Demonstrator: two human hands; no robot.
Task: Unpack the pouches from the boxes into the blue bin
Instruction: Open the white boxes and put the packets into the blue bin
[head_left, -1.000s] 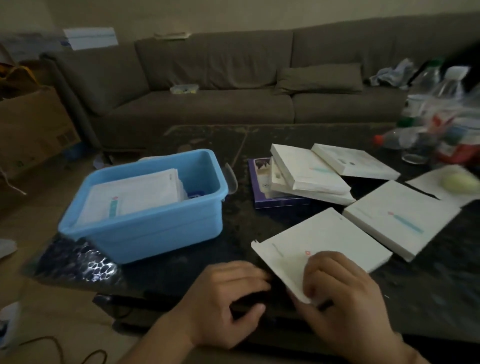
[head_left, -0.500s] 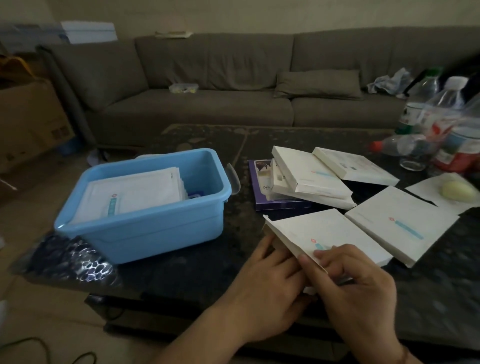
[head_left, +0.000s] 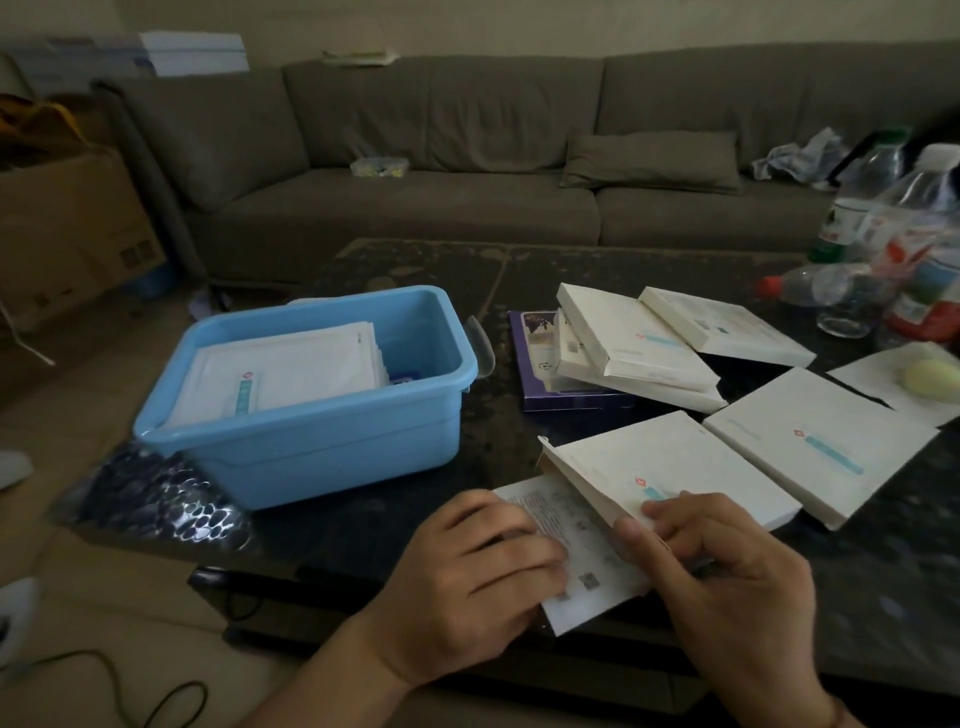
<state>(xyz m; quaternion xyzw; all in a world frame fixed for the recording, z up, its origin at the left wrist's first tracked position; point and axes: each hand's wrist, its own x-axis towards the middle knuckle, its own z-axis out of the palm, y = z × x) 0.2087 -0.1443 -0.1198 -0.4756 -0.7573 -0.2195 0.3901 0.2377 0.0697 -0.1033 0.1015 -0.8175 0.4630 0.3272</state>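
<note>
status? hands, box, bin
Left hand gripping pouches half out of the open box. Right hand pinching the box's open end. Blue bin already holds pouches; path unobstructed.

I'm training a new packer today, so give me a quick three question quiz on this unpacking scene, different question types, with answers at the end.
1. True or false: the blue bin already holds white pouches.
2. Multiple choice: what is the left hand pulling out of the open white box? A) a bottle B) a printed pouch C) a cushion
3. Fill in: the right hand grips the open box at its ____ end, near or far.

Key: 1 true. 2 B, the printed pouch is partly out. 3 near.
</note>
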